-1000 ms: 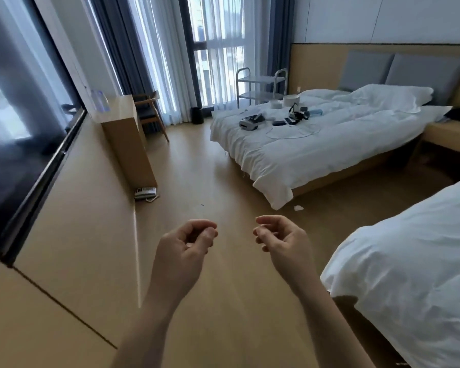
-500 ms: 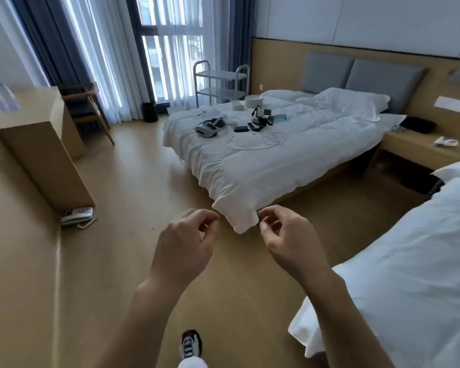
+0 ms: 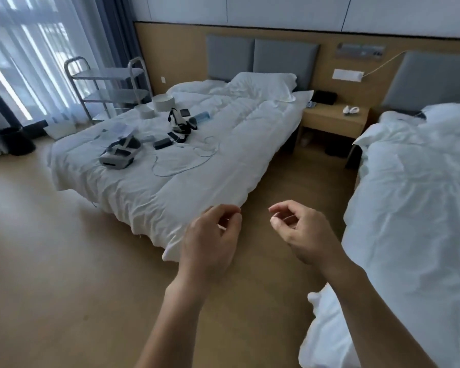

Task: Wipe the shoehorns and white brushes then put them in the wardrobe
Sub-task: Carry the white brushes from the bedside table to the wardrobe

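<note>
A: Hands status?

B: Both hands empty. My left hand [image 3: 210, 235] and right hand [image 3: 303, 232] float side by side over the wood floor [image 3: 51, 274], fingers loosely curled, thumb near forefinger, pinching nothing. Apart, not touching.

A: Shoehorns, white brushes?

B: Not in view. Wardrobe neither. No cloth in view to wipe with.

A: What is in view, then?

B: Far bed [image 3: 197, 160] with rumpled white duvet, soft, creased. On it: a white headset [image 3: 118, 155], a thin white cable [image 3: 186, 160] in loops, small dark boxes, a black strap bundle [image 3: 179, 120], two round white tubs [image 3: 158, 103]. Metal trolley [image 3: 109, 86] by the sheer curtains. Wooden nightstand [image 3: 335, 120] between the beds, small white item on top. Second bed [image 3: 414, 208] just right of my right arm.

A: Handling guess for the task items?

B: Judgement only, nothing seen. Shoehorns likely stiff, smooth, light, slippery under a wipe; I'd hold one end and wipe along the blade. Brushes likely light, rigid back, soft bristles; grip the back or handle, wipe the body, spare the bristles.

A: Progress?

B: Looks like the searching stage, nothing picked up.
</note>
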